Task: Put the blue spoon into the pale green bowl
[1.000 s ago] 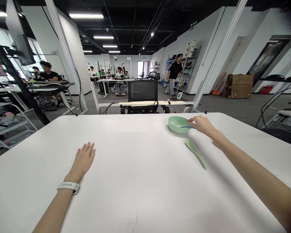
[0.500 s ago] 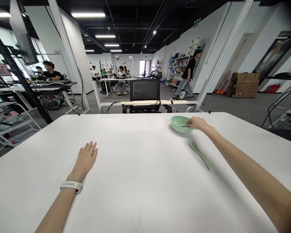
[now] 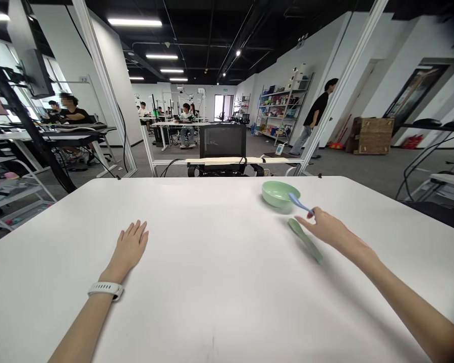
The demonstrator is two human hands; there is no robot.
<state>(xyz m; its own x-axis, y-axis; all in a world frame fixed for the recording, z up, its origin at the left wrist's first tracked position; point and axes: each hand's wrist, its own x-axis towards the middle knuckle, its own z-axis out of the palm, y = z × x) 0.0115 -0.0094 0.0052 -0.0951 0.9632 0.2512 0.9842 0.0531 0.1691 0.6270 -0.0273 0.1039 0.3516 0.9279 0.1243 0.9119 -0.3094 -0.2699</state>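
Observation:
A small blue spoon [image 3: 300, 203] is held by one end in my right hand [image 3: 327, 227], its other end pointing up and left by the rim of a green bowl [image 3: 281, 194]. The bowl stands upright near the table's far edge. Below my right hand, a larger green spoon [image 3: 305, 241] lies slantwise on the white table [image 3: 204, 262]. My left hand [image 3: 130, 247], with a white band on the wrist, rests palm down on the table at the left, fingers apart and holding nothing.
Past the far edge stand a metal frame crossbar [image 3: 227, 161] and a black mesh chair [image 3: 223, 141]. A person in a dark shirt [image 3: 316, 113] is walking at the right, near stocked shelves [image 3: 280, 111]. Other people sit at desks behind. A wooden crate [image 3: 371, 136] is on the floor.
My right hand has lifted the blue spoon out of the bowl and drawn back to the right, toward me. The left hand stays put. The walking person has moved right.

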